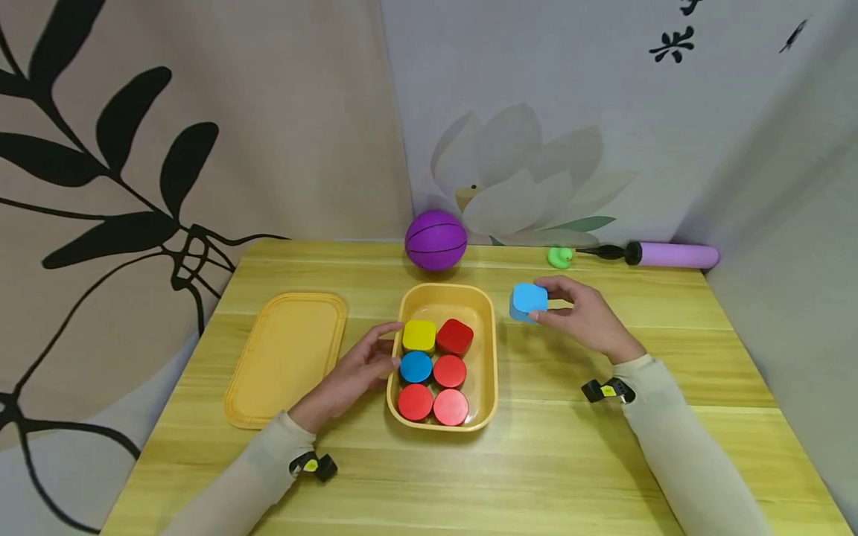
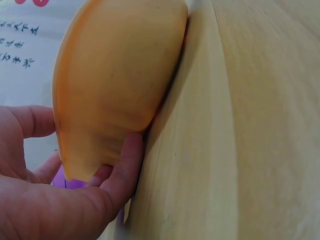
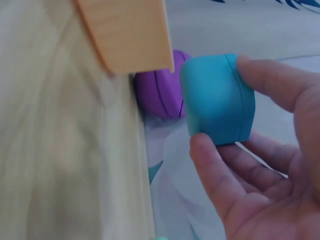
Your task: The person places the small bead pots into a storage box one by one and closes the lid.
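Note:
My right hand pinches a blue rounded-square block between thumb and fingers, raised over the table to the right of a yellow tray. The block's sides show in the right wrist view, with fingertips on opposite sides. My left hand holds the tray's left side, with one digit at the rim and other fingers along the outer wall. Inside the tray sit a yellow square block, a red square block, a blue round block and several red round blocks.
A flat yellow lid lies left of the tray. At the table's back edge are a purple ball, a small green duck and a purple pump with a black nozzle. Behind them hangs a patterned curtain.

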The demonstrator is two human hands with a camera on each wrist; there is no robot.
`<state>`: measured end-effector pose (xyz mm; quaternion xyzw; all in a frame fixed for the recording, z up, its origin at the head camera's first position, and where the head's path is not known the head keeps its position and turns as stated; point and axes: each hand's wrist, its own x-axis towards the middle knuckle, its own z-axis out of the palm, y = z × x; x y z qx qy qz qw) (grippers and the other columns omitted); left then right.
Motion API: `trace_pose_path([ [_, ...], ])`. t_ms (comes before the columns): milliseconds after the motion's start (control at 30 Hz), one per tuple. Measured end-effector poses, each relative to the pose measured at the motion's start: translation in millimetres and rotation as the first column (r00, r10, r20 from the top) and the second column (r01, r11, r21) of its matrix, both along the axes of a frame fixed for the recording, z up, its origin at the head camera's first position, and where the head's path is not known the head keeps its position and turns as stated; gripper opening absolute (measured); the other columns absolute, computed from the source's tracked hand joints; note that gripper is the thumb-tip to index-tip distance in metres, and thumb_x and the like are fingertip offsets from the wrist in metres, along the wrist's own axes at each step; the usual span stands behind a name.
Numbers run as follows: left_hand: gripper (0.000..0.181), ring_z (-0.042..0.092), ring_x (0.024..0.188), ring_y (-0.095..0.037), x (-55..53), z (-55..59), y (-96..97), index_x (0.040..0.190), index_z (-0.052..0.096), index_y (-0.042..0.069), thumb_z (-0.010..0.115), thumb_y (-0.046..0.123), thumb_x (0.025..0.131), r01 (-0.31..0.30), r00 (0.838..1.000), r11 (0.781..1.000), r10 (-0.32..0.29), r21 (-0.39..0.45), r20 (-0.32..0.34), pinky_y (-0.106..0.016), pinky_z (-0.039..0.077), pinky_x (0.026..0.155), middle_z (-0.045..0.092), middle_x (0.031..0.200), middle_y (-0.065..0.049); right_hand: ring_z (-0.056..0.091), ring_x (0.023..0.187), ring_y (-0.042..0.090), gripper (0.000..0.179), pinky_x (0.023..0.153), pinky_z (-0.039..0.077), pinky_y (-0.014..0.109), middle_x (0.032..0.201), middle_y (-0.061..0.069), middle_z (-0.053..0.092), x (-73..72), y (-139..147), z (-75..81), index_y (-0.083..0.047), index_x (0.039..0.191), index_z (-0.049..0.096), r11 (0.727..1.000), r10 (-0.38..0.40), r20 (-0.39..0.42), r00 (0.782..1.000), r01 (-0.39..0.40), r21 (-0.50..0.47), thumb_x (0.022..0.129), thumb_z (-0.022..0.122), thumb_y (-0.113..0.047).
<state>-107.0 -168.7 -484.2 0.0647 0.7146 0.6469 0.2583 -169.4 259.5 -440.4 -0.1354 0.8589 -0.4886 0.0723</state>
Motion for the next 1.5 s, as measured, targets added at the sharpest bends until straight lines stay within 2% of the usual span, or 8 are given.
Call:
trace_pose_path([
  [267, 0.061, 0.059, 0.132, -0.033, -1.0, 2.0, -0.3, 0.160, 0.036, 0.036, 0.061, 0.023, 0.107, 0.014, 1.000, 1.000, -0.013, 0.013, -0.016, -0.047, 0.060, 0.098, 0.046, 0.156, -0.017, 0.064, 0.125, 0.031, 0.060, 0.091, 0.060, 0.024, 0.137, 0.009, 0.067, -8.6, -27, 9.9, -0.011, 0.145, 0.060, 0.998, 0.027, -0.026, 0.999, -0.028, -0.047, 0.093, 0.084, -0.030],
  [400, 0.061, 0.059, 0.132, -0.033, -0.8, 1.0, -0.4, 0.160, 0.035, 0.037, 0.061, 0.023, 0.107, 0.015, 1.000, 1.000, -0.015, 0.007, -0.015, -0.047, 0.060, 0.098, 0.045, 0.156, -0.017, 0.064, 0.124, 0.032, 0.062, 0.097, 0.061, 0.031, 0.138, 0.011, 0.066, -13.1, -45, 13.7, -0.007, 0.147, 0.059, 0.995, 0.061, -0.047, 0.997, -0.065, -0.078, 0.093, 0.084, -0.025],
  [600, 0.060, 0.058, 0.133, -0.034, -0.1, -0.6, -1.3, 0.159, 0.036, 0.039, 0.061, 0.023, 0.106, 0.005, 1.000, 1.000, -0.005, 0.007, -0.008, -0.047, 0.060, 0.099, 0.045, 0.156, -0.017, 0.067, 0.120, 0.032, 0.062, 0.096, 0.062, 0.041, 0.137, 0.012, 0.068, -19.2, -74, 17.1, -0.008, 0.145, 0.062, 0.993, 0.082, -0.068, 0.994, -0.087, -0.074, 0.090, 0.086, -0.024],
  [833, 0.060, 0.056, 0.134, -0.034, -0.2, -0.8, -1.0, 0.159, 0.037, 0.038, 0.061, 0.022, 0.107, 0.000, 1.000, 1.000, 0.000, 0.011, 0.006, -0.048, 0.060, 0.099, 0.045, 0.157, -0.017, 0.069, 0.116, 0.030, 0.057, 0.095, 0.062, 0.043, 0.130, 0.011, 0.070, -28.3, -100, 12.1, -0.009, 0.139, 0.066, 0.993, 0.108, -0.066, 0.992, -0.110, -0.035, 0.089, 0.088, -0.026],
  [1100, 0.061, 0.054, 0.136, -0.035, -0.7, -2.1, -1.1, 0.160, 0.036, 0.036, 0.061, 0.023, 0.106, 0.002, 1.000, 1.000, -0.002, 0.017, 0.010, -0.048, 0.060, 0.100, 0.044, 0.157, -0.018, 0.070, 0.116, 0.030, 0.057, 0.093, 0.063, 0.040, 0.128, 0.010, 0.071, -33.6, -122, 3.1, -0.007, 0.134, 0.067, 0.990, 0.138, -0.046, 0.989, -0.140, -0.026, 0.086, 0.090, -0.025],
  [1267, 0.061, 0.056, 0.134, -0.035, -0.6, -2.1, -1.2, 0.160, 0.036, 0.035, 0.061, 0.022, 0.106, -0.001, 1.000, 1.000, 0.001, 0.016, 0.013, -0.048, 0.060, 0.099, 0.044, 0.157, -0.018, 0.069, 0.118, 0.030, 0.057, 0.090, 0.064, 0.036, 0.127, 0.009, 0.071, -33.9, -131, -1.9, -0.007, 0.134, 0.067, 0.987, 0.155, -0.065, 0.986, -0.152, 0.051, 0.085, 0.091, -0.027],
  [1367, 0.060, 0.057, 0.133, -0.034, -0.9, -1.9, -1.3, 0.159, 0.037, 0.037, 0.061, 0.022, 0.106, -0.005, 1.000, 1.000, 0.005, 0.018, 0.018, -0.048, 0.060, 0.099, 0.045, 0.156, -0.017, 0.068, 0.117, 0.028, 0.058, 0.090, 0.064, 0.036, 0.126, 0.007, 0.071, -34.5, -134, -4.1, -0.007, 0.135, 0.067, 0.983, 0.151, -0.090, 0.984, -0.141, 0.116, 0.086, 0.090, -0.030],
  [1500, 0.061, 0.057, 0.132, -0.034, -1.1, -1.7, -1.6, 0.160, 0.036, 0.037, 0.061, 0.021, 0.106, -0.004, 1.000, 1.000, 0.003, 0.025, 0.020, -0.048, 0.060, 0.098, 0.044, 0.156, -0.018, 0.071, 0.114, 0.028, 0.061, 0.091, 0.063, 0.038, 0.126, 0.007, 0.072, -34.4, -136, -5.2, -0.007, 0.136, 0.067, 0.980, 0.142, -0.106, 0.984, -0.125, 0.155, 0.085, 0.090, -0.033],
])
